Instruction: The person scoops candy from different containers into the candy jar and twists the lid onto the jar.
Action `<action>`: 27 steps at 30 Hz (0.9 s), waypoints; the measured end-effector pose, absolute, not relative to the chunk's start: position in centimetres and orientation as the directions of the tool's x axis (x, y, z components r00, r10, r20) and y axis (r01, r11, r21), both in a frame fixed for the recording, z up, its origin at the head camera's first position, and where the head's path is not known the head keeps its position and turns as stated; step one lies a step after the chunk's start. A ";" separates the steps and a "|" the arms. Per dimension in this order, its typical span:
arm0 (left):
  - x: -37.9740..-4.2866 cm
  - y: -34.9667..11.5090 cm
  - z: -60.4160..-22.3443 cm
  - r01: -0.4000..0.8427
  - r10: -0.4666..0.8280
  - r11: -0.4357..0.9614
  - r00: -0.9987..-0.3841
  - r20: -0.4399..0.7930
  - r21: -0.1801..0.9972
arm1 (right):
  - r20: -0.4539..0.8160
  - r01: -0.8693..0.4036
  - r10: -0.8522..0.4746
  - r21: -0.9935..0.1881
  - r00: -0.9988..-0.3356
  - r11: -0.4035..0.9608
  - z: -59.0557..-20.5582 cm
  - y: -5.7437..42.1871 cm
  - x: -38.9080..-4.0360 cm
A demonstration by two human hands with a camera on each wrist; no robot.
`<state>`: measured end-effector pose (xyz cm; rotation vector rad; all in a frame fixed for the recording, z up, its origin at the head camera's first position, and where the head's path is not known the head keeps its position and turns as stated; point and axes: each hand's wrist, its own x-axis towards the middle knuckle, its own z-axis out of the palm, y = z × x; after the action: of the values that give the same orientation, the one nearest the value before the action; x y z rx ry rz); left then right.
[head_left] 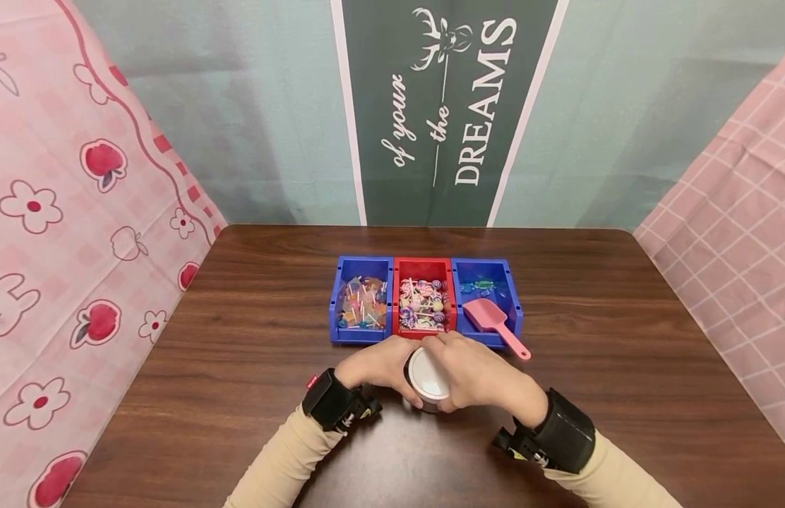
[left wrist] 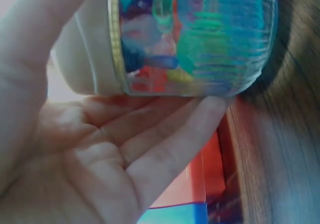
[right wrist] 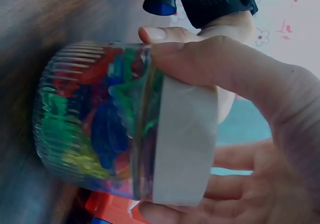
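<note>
A clear ribbed jar (right wrist: 95, 114) with a white lid (head_left: 428, 372) stands on the table, full of small colourful translucent pieces. Its lid is on. My left hand (head_left: 385, 361) holds the jar from the left, thumb on the near side and fingers around the far side. From the right, my right hand (head_left: 474, 368) grips the upper part of the jar, its thumb at the lower edge of the lid and its fingers on the other side. Both hands hide much of the jar in the head view.
Behind the jar stand three joined bins: a blue bin (head_left: 334, 300) and a red bin (head_left: 423, 264) with small lollipop-like pieces, and another blue bin (head_left: 483, 267) with a few wrapped-candy-like pieces. A pink scoop (head_left: 494, 321) leans over that bin's front edge. Curtains surround the brown table (head_left: 253, 339).
</note>
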<state>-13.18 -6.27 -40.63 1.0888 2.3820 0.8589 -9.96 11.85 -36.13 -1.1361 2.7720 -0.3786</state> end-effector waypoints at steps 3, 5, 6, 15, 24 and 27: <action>-13.1 -6.2 -40.6 0.554 0.773 0.520 -0.630 -0.081 0.651 | 0.025 -0.675 -0.694 -0.263 -0.719 0.690 -36.5 11.8 -9.9; -13.1 -6.2 -40.6 0.556 0.771 0.523 -0.631 -0.081 0.646 | 0.037 -0.666 -0.683 -0.267 -0.730 0.697 -36.6 11.8 -9.8; -13.1 -6.2 -40.6 0.556 0.772 0.524 -0.630 -0.083 0.645 | 0.038 -0.659 -0.676 -0.271 -0.735 0.701 -36.6 11.8 -9.7; -13.7 -6.2 -41.8 0.552 0.799 0.449 -0.600 -0.039 0.703 | 0.015 -0.633 -0.659 -0.291 -0.752 0.717 -36.4 11.7 -9.6; -13.9 -6.3 -42.0 0.575 0.803 0.454 -0.596 -0.032 0.680 | -0.015 -0.658 -0.690 -0.285 -0.724 0.697 -36.1 11.9 -9.6; -13.9 -6.3 -42.0 0.569 0.804 0.451 -0.594 -0.036 0.687 | -0.047 -0.671 -0.714 -0.302 -0.699 0.677 -35.8 12.0 -9.7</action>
<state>-13.90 -6.34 -41.96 1.1639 2.3498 0.9119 -9.66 12.05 -35.78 -1.1345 2.7269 -0.3949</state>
